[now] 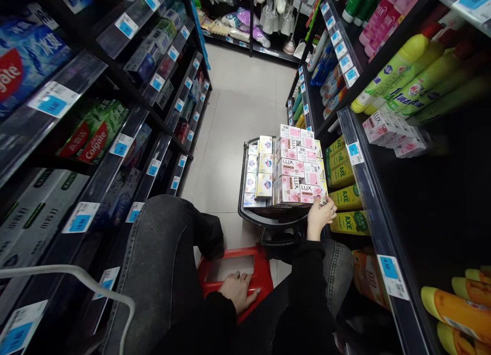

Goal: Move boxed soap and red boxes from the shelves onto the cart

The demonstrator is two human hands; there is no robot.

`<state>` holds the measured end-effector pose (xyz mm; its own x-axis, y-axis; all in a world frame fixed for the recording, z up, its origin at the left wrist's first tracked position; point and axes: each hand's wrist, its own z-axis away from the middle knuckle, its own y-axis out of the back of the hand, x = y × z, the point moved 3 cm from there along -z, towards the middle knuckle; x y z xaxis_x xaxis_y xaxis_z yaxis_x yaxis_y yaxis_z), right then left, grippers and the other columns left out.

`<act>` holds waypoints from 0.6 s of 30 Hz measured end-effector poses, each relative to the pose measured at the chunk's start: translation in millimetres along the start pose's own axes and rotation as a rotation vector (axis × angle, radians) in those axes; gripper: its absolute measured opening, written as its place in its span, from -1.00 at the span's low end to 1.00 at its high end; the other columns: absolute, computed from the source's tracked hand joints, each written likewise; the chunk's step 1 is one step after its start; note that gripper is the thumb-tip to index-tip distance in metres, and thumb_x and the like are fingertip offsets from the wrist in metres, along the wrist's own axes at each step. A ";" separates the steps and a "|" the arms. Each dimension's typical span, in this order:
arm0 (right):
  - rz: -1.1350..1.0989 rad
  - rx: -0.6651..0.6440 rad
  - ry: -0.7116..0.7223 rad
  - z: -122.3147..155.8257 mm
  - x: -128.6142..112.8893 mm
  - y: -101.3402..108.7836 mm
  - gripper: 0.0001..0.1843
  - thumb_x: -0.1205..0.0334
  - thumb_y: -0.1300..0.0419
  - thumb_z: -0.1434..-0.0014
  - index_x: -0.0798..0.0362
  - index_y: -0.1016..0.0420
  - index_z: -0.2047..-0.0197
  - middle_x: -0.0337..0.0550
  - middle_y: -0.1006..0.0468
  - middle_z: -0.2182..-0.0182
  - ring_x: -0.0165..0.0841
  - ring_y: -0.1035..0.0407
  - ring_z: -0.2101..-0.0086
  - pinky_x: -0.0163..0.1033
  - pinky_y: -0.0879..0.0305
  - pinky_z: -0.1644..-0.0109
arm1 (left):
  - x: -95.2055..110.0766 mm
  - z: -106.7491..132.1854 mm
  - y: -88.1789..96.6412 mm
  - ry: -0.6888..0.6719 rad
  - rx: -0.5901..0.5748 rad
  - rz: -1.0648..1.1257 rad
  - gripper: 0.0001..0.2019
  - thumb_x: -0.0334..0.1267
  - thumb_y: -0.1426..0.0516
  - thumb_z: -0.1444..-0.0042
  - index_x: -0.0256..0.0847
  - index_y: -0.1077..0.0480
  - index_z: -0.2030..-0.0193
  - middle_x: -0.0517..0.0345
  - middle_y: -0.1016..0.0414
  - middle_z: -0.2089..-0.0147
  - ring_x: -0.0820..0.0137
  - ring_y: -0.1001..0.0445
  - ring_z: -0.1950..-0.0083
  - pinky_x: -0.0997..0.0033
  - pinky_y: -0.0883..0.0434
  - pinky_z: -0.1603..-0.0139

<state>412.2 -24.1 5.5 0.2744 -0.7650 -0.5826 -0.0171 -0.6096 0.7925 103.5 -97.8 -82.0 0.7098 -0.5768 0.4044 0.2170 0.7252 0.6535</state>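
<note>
I sit on a low red stool (pixel 258 265) in a shop aisle. My left hand (pixel 239 290) lies flat on the stool's seat between my legs, fingers spread. My right hand (pixel 320 215) reaches forward and its fingers close on a pink Lux soap box (pixel 310 192) at the near bottom corner of a stack. The stack of pink Lux boxes (pixel 297 163) fills the right side of a black cart tray (pixel 264 218). Blue and yellow soap boxes (pixel 261 168) fill the tray's left side.
Shelves line both sides of the aisle. Toothpaste boxes (pixel 94 135) fill the left shelves. On the right are more Lux boxes (pixel 387 130), yellow-green bottles (pixel 406 84) and Axe packs (pixel 347 196). Pale floor tiles (pixel 238 104) run ahead to further shelving. A grey metal bar (pixel 76 278) crosses bottom left.
</note>
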 end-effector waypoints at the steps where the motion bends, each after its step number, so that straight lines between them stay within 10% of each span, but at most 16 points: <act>1: -0.009 -0.023 -0.029 -2.7 7.9 -4.7 -0.52 -0.03 0.00 -0.23 0.14 -0.41 -0.04 0.26 -0.41 -0.01 0.07 -0.23 0.00 0.12 -0.13 -0.03 | 0.0 0.0 0.1 0.002 -0.002 -0.002 -0.32 0.17 0.20 -0.29 -0.39 -0.45 -0.07 -0.25 -0.51 -0.01 -0.03 -0.42 -0.08 -0.01 -0.33 -0.12; 18: -0.099 -0.117 0.041 -10.6 7.5 -12.3 -0.65 0.14 -0.10 -0.16 0.22 -0.43 0.08 0.19 -0.50 0.16 -0.10 -0.37 0.13 -0.12 -0.21 0.00 | 2.1 1.5 5.1 0.013 -0.017 -0.030 -0.34 0.16 0.19 -0.30 -0.37 -0.45 -0.07 -0.22 -0.52 0.00 -0.02 -0.43 -0.08 0.02 -0.34 -0.12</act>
<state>424.7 -20.1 -6.6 0.3087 -0.6917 -0.6529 0.1235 -0.6514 0.7486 105.1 -95.9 -76.9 0.7117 -0.5931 0.3763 0.2496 0.7144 0.6537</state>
